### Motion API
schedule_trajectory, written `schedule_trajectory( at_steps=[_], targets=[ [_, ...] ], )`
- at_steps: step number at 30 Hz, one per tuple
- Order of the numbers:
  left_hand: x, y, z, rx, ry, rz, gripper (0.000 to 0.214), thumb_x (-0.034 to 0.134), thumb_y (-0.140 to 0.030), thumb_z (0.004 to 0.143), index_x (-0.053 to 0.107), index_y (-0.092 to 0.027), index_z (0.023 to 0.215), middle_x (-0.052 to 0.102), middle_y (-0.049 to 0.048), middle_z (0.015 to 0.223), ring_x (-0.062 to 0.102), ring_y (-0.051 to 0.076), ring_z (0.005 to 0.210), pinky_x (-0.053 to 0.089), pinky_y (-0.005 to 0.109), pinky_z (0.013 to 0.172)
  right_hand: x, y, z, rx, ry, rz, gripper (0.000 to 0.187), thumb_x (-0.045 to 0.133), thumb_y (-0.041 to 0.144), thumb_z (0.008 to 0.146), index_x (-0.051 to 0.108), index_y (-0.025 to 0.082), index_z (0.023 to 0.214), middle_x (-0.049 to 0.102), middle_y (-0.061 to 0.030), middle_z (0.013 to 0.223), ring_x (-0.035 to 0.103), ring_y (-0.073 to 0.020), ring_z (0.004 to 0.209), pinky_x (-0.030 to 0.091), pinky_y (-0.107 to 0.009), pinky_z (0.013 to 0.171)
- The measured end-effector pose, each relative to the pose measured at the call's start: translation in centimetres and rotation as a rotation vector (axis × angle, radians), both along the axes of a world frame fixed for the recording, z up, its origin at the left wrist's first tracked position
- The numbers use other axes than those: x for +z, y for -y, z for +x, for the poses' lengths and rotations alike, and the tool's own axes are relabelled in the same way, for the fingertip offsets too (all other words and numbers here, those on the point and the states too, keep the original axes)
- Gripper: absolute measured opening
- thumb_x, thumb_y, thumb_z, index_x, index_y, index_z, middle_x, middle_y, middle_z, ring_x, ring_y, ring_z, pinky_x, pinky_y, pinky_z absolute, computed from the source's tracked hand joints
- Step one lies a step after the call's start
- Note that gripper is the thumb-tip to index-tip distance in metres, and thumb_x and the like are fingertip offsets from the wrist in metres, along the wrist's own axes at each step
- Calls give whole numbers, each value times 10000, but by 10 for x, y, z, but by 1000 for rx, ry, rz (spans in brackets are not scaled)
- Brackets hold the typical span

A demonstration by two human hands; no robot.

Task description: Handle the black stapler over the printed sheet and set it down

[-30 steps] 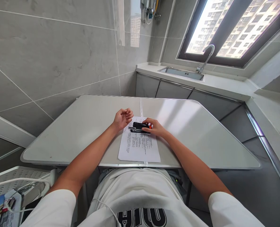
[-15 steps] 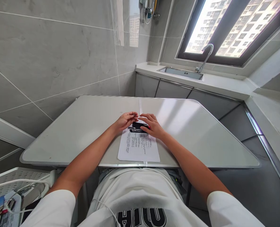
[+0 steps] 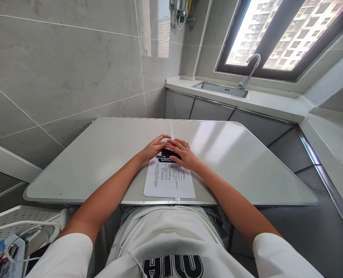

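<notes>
On the pale, metal-edged folding table [image 3: 102, 166], we have a black stapler with silvery metal parts [image 3: 167, 153] lying across the far part of a white printed paper sheet [image 3: 169, 187]. Our right hand [image 3: 187, 156] covers the stapler's right end, thumb and fingers apart, while our left hand's [image 3: 154, 148] curled fingers meet its fingertips; we cannot tell whether either hand grips anything.
</notes>
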State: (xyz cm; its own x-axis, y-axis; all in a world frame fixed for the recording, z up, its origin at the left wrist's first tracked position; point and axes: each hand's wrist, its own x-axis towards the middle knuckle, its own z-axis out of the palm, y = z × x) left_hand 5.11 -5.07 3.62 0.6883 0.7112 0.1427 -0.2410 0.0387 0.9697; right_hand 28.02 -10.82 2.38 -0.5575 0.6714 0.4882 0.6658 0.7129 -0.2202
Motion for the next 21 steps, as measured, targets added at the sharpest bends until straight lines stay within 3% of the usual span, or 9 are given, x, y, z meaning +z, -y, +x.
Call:
schedule_trajectory(
  at_steps=[13,21],
  targets=[
    [-2,-1,-1,-74,-65,120,542,715,-513,963,566,-219,1394,773,99,1076,738,211,945,538,293,802,0,0,1,68,-16,-2,510,495,482,1093,498,354,1586,475,-32,1639,354,-313,1512,360,-553,1220],
    [9,5,-5,-90,-17,2,484,790,-418,908,643,-255,1340,752,102,1231,725,233,1077,534,318,900,3,0,2,71,57,66,468,494,460,1096,557,366,1551,466,-12,1654,366,-326,1509,352,-566,1217]
  ],
)
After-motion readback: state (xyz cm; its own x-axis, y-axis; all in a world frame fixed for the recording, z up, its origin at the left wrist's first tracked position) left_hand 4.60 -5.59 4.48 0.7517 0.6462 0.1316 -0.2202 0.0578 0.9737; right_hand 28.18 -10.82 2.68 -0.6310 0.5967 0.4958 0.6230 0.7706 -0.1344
